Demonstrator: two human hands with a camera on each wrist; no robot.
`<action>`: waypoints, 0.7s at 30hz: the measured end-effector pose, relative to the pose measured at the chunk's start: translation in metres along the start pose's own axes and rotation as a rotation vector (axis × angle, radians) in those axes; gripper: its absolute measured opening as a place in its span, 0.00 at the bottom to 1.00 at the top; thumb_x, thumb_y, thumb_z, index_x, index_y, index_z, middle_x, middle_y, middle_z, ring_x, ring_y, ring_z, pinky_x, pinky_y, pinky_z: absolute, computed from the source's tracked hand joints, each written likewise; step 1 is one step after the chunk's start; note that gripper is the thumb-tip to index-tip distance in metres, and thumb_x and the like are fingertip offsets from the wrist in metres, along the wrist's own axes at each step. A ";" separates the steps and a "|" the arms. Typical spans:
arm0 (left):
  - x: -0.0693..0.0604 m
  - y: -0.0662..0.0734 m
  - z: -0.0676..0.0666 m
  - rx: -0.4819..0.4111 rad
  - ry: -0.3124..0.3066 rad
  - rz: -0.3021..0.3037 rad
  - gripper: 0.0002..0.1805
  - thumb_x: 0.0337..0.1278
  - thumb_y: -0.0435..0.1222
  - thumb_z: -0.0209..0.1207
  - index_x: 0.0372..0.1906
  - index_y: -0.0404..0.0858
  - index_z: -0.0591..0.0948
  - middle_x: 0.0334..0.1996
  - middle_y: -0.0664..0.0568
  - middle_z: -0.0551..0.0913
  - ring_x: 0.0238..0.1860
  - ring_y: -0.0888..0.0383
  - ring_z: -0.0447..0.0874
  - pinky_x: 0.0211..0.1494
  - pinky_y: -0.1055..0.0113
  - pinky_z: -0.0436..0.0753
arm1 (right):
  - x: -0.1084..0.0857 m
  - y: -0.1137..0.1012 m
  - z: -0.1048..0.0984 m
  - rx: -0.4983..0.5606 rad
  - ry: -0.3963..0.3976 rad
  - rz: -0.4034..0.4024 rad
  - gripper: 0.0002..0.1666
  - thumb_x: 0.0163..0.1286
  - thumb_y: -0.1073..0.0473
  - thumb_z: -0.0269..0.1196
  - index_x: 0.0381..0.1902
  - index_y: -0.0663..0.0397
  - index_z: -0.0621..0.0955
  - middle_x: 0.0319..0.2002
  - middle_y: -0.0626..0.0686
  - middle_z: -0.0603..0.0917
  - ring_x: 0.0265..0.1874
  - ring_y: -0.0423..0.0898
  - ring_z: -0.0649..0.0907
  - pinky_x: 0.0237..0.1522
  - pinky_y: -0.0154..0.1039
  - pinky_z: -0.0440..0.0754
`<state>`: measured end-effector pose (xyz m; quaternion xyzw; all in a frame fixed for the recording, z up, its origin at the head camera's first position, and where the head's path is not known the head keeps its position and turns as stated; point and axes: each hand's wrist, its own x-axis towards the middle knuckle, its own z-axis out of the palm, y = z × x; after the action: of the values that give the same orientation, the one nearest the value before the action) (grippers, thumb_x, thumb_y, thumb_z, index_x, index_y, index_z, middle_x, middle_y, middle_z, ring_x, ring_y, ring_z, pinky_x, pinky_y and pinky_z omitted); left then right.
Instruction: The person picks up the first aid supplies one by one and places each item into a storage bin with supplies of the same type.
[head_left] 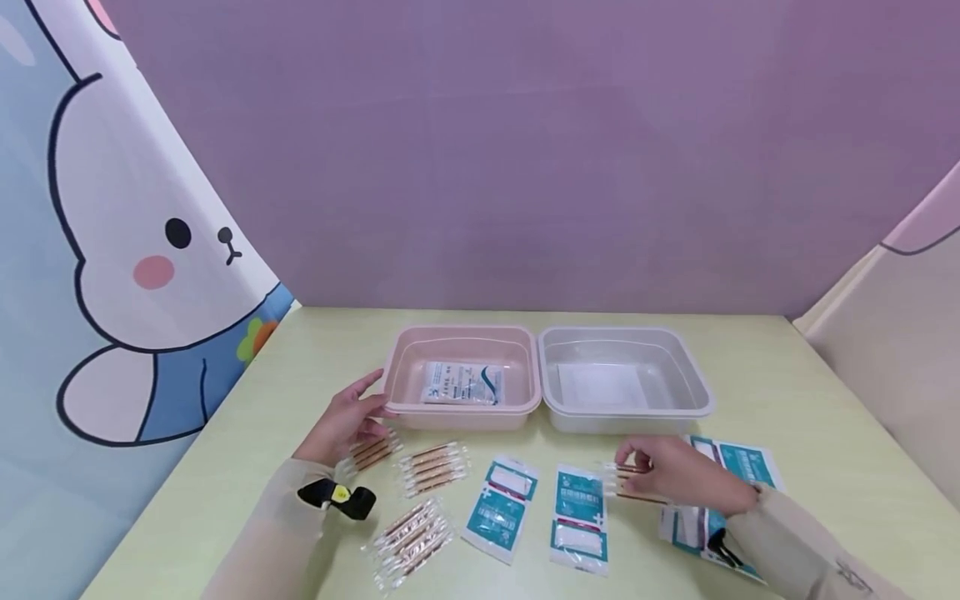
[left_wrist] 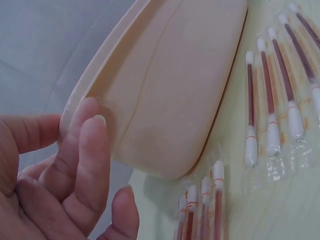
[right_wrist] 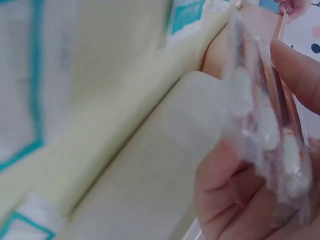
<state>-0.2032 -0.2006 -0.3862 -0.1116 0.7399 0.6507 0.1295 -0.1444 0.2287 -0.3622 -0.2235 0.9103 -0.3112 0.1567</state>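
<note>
My left hand (head_left: 351, 421) grips the left end of the pink tray (head_left: 453, 410), thumb and fingers on either side of its rim in the left wrist view. A white packet with blue print (head_left: 463, 383) lies inside this tray. My right hand (head_left: 686, 473) pinches a clear pack of brown cotton swabs (head_left: 626, 482) between thumb and fingers, in front of the white tray (head_left: 626, 412). In the right wrist view the held swab pack (right_wrist: 267, 110) shows its white tips. Beside my left hand lies another swab pack (head_left: 372, 452).
Two more swab packs (head_left: 433, 468) (head_left: 411, 543) lie in front of the pink tray. Teal and white packets (head_left: 501, 508) (head_left: 579, 521) lie at the middle, and several more (head_left: 746, 463) are around and under my right forearm. A flat white item (head_left: 600, 386) is in the white tray.
</note>
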 end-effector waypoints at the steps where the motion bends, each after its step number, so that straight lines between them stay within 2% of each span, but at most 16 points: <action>1: 0.000 0.000 0.000 -0.001 0.001 0.001 0.32 0.71 0.35 0.48 0.75 0.42 0.53 0.27 0.54 0.83 0.17 0.61 0.79 0.30 0.68 0.77 | 0.005 -0.003 -0.001 0.000 0.007 -0.026 0.10 0.59 0.65 0.68 0.38 0.55 0.79 0.24 0.45 0.72 0.24 0.40 0.70 0.26 0.33 0.69; 7: -0.001 0.001 0.002 0.008 0.000 0.002 0.31 0.71 0.36 0.49 0.75 0.42 0.54 0.27 0.55 0.84 0.17 0.61 0.79 0.30 0.68 0.76 | 0.029 -0.023 -0.007 -0.040 0.031 -0.097 0.09 0.57 0.67 0.69 0.32 0.54 0.78 0.23 0.44 0.72 0.25 0.40 0.71 0.28 0.33 0.70; 13: -0.002 0.004 0.003 0.023 0.029 -0.007 0.31 0.71 0.36 0.49 0.75 0.42 0.55 0.27 0.54 0.84 0.17 0.61 0.78 0.30 0.68 0.75 | 0.054 -0.039 -0.012 -0.056 0.030 -0.079 0.09 0.58 0.66 0.69 0.31 0.53 0.77 0.26 0.45 0.77 0.26 0.42 0.74 0.31 0.35 0.75; 21: -0.005 0.003 0.002 0.023 0.049 -0.019 0.30 0.71 0.37 0.49 0.74 0.42 0.57 0.27 0.54 0.84 0.18 0.61 0.78 0.31 0.68 0.74 | 0.087 -0.052 -0.015 -0.029 0.064 -0.101 0.08 0.60 0.68 0.67 0.33 0.55 0.78 0.26 0.47 0.79 0.25 0.42 0.75 0.31 0.37 0.76</action>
<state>-0.1994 -0.1982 -0.3824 -0.1333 0.7493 0.6377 0.1189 -0.2084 0.1557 -0.3297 -0.2612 0.9068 -0.3127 0.1083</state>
